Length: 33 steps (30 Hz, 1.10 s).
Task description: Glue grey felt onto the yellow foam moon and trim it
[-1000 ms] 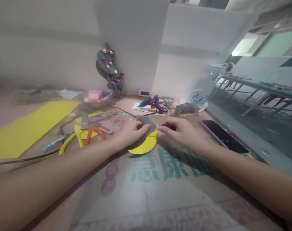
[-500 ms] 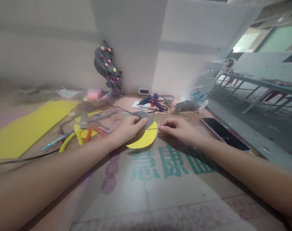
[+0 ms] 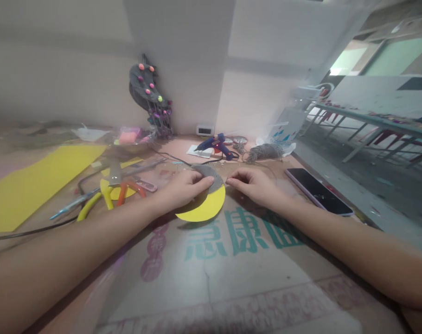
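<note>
A yellow paper disc (image 3: 206, 208) lies on the table with a grey, string-covered part (image 3: 211, 177) along its upper edge. My left hand (image 3: 181, 188) rests on the disc, fingers closed and pressing the grey part down. My right hand (image 3: 254, 183) is just right of the disc, its fingertips pinched near the disc's rim, apparently on a thin strand of twine that is too fine to make out.
A blue glue gun (image 3: 214, 144) and a bundle of twine (image 3: 265, 150) lie behind the hands. A phone (image 3: 317, 190) is at the right. Scissors and pliers (image 3: 110, 195) and a yellow sheet (image 3: 33, 183) lie to the left. A beaded ornament (image 3: 148, 93) leans in the corner.
Both hands and the disc have stayed almost in place; the left fingers slid a little along the grey part. The view has drifted slightly to the right.
</note>
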Available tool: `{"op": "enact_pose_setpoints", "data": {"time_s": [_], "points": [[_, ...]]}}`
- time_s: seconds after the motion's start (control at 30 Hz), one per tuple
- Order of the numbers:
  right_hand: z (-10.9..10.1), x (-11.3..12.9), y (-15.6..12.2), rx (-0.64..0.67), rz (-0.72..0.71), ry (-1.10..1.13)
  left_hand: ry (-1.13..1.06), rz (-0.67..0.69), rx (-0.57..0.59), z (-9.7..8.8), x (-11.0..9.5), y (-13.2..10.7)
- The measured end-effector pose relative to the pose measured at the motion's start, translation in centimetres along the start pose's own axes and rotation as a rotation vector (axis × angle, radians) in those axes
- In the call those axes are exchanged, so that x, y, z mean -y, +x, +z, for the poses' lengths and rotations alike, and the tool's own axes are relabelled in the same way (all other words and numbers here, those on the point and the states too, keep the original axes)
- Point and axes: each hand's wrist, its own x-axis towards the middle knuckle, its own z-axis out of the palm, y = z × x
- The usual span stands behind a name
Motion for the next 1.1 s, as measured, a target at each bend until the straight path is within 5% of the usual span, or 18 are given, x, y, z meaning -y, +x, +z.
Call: {"op": "enact_pose_setpoints", "data": {"time_s": [0.73,0.83,1.0,1.1], "points": [[-0.1,0.2,0.1,-0.081,-0.027,-0.093,-0.085,0.022,0.095,0.1,-0.1,-0.3],[-0.2,-0.1,0.1,-0.106,-0.065,-0.079,-0.075,-0.033,0.046,0.3,-0.1,-0.3],[-0.3,0.2,-0.6,-0.355,-0.159,0.038,-0.103,-0.11,-0.085,0.2,-0.2,-0.2],[0.0,0.7,-1.0,-0.303,-0.104,0.115,-0.134,-0.114,-0.124,0.2,-0.2,-0.2]]}}
